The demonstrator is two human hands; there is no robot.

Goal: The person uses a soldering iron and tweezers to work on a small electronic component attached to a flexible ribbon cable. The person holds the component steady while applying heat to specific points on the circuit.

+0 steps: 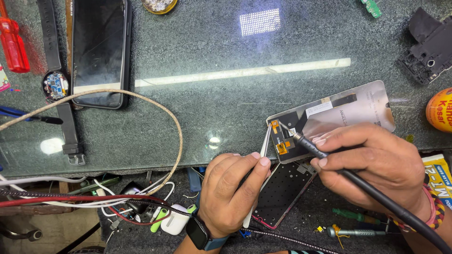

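Observation:
A phone display panel (358, 110) lies back-up near the glass bench's front edge, its orange flex connector (281, 146) at the lower left corner. My right hand (376, 164) grips a black soldering iron (310, 146), its tip touching the panel's corner by the flex. My left hand (233, 193), with a smartwatch on the wrist, pinches white tweezers (264, 146) whose tips reach the same corner. A dark perforated phone part (282, 190) lies under both hands.
A black phone (100, 47) lies face-up at the back left beside an opened watch (55, 85). A braided cable (160, 113) loops across the glass. Red screwdriver handle (13, 44) far left, black plastic frame (431, 47) back right, earbud case (175, 220) and wires below.

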